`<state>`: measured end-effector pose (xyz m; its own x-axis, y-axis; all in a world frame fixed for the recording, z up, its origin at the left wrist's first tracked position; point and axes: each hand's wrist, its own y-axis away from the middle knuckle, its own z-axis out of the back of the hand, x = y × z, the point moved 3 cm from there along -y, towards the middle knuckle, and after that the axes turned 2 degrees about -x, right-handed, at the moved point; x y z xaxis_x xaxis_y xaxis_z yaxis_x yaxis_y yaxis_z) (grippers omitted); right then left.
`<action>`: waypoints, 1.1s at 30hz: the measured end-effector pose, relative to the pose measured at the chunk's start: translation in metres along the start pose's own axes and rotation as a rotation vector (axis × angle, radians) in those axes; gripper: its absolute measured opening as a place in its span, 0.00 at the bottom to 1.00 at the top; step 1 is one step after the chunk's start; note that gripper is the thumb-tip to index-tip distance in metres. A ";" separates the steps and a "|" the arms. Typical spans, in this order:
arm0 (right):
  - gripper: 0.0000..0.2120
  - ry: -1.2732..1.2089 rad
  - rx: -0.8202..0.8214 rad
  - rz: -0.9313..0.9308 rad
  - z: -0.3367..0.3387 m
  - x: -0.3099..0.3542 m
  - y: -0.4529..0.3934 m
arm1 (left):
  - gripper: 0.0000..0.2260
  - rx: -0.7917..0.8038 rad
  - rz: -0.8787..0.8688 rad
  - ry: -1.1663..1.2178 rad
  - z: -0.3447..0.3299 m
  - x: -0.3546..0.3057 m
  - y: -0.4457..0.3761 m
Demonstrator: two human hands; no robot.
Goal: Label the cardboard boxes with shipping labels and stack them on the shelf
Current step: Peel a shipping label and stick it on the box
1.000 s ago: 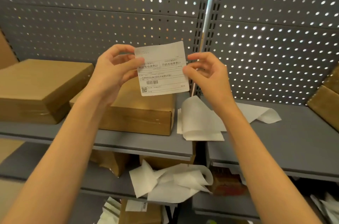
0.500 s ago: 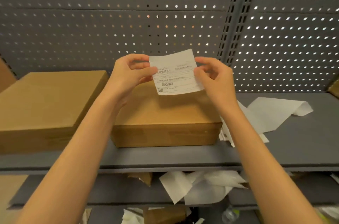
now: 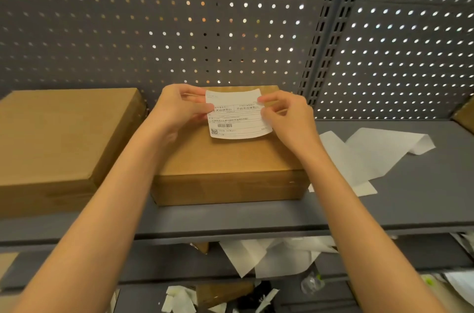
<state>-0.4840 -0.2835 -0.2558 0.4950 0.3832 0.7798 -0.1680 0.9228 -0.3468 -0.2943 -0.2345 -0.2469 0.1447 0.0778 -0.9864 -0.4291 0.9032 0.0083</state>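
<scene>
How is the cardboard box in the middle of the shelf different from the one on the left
The middle box has a shipping label held over its top by the left hand and right hand; the left box has no label showing and nobody touching it. The left box looks taller and is cut off by the frame; the middle box shows whole. Both are plain brown and lie flat on the same grey shelf.

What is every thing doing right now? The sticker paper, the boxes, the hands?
Shipping label: held by both hands over the middle box, curling, printed side up.
Middle box: closed, flat on the shelf.
Left box: closed, bare top.
Backing paper: loose, lying beside the middle box.
Left hand: pinching the label.
Right hand: pinching the label.
</scene>
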 end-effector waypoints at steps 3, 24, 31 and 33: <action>0.13 0.022 0.042 0.002 -0.004 0.000 -0.001 | 0.13 -0.005 0.019 -0.009 0.003 0.003 -0.003; 0.14 0.231 0.336 -0.082 -0.009 0.011 -0.009 | 0.07 0.060 0.123 -0.178 0.004 0.011 -0.014; 0.15 0.228 0.400 -0.093 -0.009 0.009 -0.013 | 0.06 0.070 0.097 -0.297 0.003 0.007 -0.016; 0.15 0.218 0.426 -0.105 -0.011 0.007 -0.016 | 0.06 0.067 0.089 -0.334 0.003 0.006 -0.016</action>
<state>-0.4682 -0.2954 -0.2503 0.6875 0.3121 0.6557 -0.4190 0.9080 0.0071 -0.2835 -0.2472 -0.2522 0.3975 0.2814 -0.8734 -0.3954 0.9114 0.1137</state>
